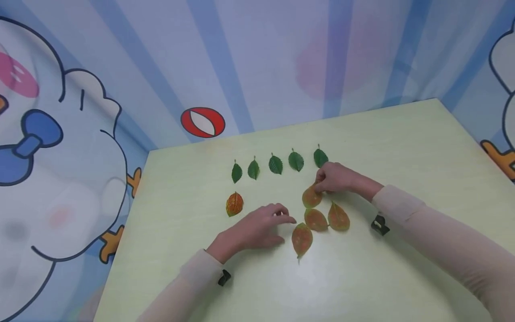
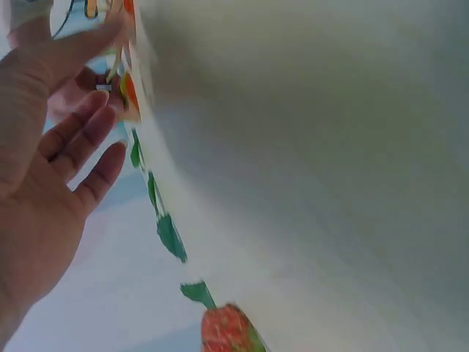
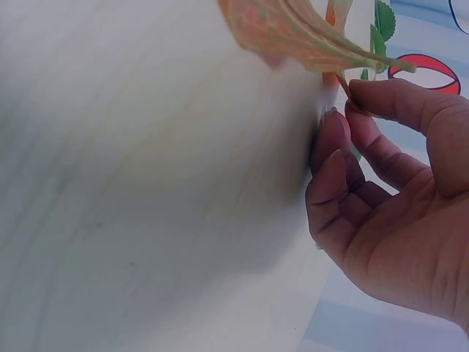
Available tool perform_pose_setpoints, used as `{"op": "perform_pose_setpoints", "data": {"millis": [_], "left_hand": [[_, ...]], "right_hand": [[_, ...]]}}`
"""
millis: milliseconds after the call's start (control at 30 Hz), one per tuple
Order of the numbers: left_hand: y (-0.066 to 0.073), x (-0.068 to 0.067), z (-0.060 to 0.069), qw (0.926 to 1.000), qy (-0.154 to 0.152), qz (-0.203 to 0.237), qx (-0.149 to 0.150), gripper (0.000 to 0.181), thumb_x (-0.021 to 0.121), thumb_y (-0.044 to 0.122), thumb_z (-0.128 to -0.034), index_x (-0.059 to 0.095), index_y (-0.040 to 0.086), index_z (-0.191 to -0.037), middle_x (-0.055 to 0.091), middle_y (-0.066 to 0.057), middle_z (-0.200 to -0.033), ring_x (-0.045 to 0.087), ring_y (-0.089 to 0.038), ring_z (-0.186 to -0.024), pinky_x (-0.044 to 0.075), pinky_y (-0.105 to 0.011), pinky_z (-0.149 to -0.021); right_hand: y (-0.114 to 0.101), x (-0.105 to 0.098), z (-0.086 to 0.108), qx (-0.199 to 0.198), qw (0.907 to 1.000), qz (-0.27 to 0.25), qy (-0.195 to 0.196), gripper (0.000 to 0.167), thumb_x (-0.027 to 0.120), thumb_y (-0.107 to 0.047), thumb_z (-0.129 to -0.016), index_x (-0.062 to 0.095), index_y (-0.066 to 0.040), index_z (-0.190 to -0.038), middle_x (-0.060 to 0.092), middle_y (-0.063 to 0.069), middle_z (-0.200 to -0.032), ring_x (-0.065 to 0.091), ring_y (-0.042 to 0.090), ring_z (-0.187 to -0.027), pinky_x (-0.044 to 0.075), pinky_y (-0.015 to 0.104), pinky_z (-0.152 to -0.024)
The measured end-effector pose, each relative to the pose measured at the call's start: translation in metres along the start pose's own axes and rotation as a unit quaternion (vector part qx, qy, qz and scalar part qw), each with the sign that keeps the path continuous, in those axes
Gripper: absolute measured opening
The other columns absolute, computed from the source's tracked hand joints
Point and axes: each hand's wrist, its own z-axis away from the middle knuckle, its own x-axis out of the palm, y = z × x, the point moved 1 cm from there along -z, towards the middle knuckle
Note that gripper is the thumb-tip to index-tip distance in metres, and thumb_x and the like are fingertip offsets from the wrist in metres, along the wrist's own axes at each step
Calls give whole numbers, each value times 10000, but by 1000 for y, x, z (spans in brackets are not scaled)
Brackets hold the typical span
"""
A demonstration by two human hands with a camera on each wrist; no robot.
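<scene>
Right hand point(image 1: 335, 179) pinches an orange leaf point(image 1: 311, 198), near side of the green leaf row point(image 1: 275, 164). Left hand point(image 1: 259, 227), fingers spread, sits just left of the nearest leaf point(image 1: 301, 240).

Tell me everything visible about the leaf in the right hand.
The leaf is rounded, orange-brown with a greenish edge, and looks thin; whether real or artificial, I can't tell. The right hand pinches it by its stem end. In the head view it is below the rightmost green leaf, its lower end close to another orange leaf; whether those touch is unclear.
</scene>
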Motion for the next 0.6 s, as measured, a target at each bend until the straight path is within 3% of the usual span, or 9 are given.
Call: {"op": "perform_pose_setpoints", "data": {"millis": [167, 367, 467, 600], "left_hand": [[16, 7, -5, 9972, -288, 356, 592, 655, 888, 458, -715, 676, 201, -1279, 552, -5, -1184, 534, -123, -1010, 442, -209, -869], [24, 15, -7, 9967, -515, 164, 613, 460, 813, 416, -831, 718, 220, -1236, 581, -2, -1164, 561, -105, -1016, 430, -182, -882], [26, 19, -7, 9974, -371, -20, 612, 305, 764, 345, -895, 749, 223, -1174, 599, 3, -1111, 578, -100, -978, 442, -183, -867], [28, 22, -8, 9970, -17, -209, 743, 174, 719, 271, -934, 779, 226, -1091, 611, 14, -1050, 575, -99, -931, 450, -184, -831]], "right_hand": [[-7, 2, -4, -79, 9999, -43, -102, 214, 681, -115, -857, 584, -111, -666, 596, 8, -655, 490, 104, -559, 390, 251, -547], [-23, 5, -12, -338, 9992, -108, -159, 218, 663, -104, -863, 592, -100, -657, 630, 42, -658, 539, 120, -551, 408, 250, -541], [-31, 7, -19, -384, 9991, -52, -161, 182, 662, -104, -870, 624, -87, -694, 636, 55, -661, 578, 145, -569, 435, 250, -550], [-41, 10, -26, -379, 9991, -98, -182, 71, 675, -84, -873, 675, -15, -857, 668, 69, -745, 645, 187, -622, 492, 267, -572]]}}
